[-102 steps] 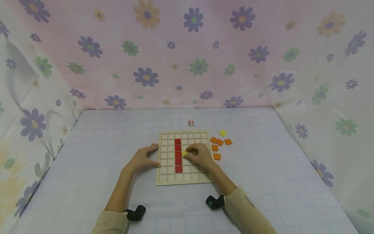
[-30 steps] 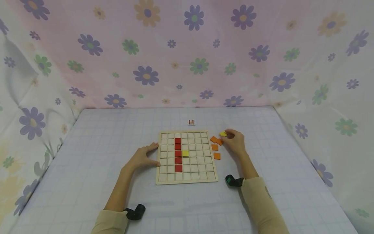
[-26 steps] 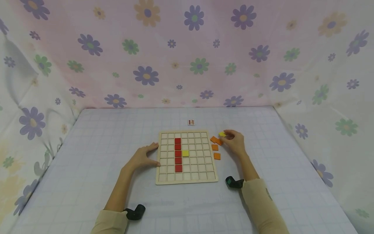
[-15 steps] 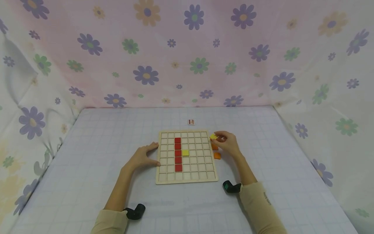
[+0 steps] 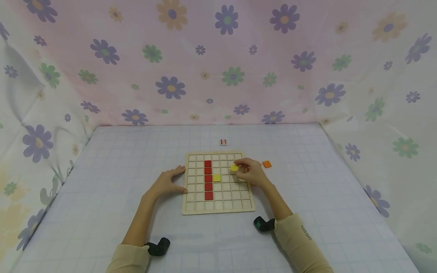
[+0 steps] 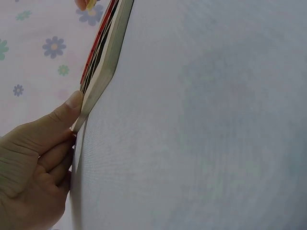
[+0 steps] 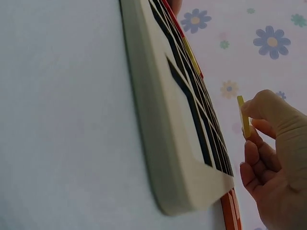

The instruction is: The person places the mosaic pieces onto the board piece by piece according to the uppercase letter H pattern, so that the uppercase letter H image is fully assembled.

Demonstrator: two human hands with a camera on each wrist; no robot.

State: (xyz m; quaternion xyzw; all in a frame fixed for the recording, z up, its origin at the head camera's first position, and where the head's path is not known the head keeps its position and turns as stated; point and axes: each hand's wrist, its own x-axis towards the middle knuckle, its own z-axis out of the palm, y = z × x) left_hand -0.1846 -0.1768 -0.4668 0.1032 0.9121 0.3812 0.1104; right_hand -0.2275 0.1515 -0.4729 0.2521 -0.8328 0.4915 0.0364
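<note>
A square wooden grid board [image 5: 198, 207] lies on the table, with a column of red tiles [image 5: 208, 186] in it and one yellow tile [image 5: 216, 178] to the right of the middle red one. Pinched between thumb and fingertips of my right hand [image 5: 252, 173] is a second yellow tile, held above the board's right part; the right wrist view shows this tile [image 7: 243, 117] edge-on, apart from the board. My left hand [image 5: 166, 184] touches the board's left edge with thumb and index finger spread. In the left wrist view, the thumb [image 6: 67, 108] lies right at the rim.
An orange tile [image 5: 267, 164] lies right of the board. Other orange tiles are mostly hidden by my right hand; some show beyond the board corner [image 7: 231, 211]. A small patterned card [image 5: 224, 142] lies behind the board. Flowered cloth [image 5: 218, 76] hangs around the table.
My right hand set the first yellow tile in the grid, took the second from the table on the right, and carried it left over the board. My left hand stayed in place.
</note>
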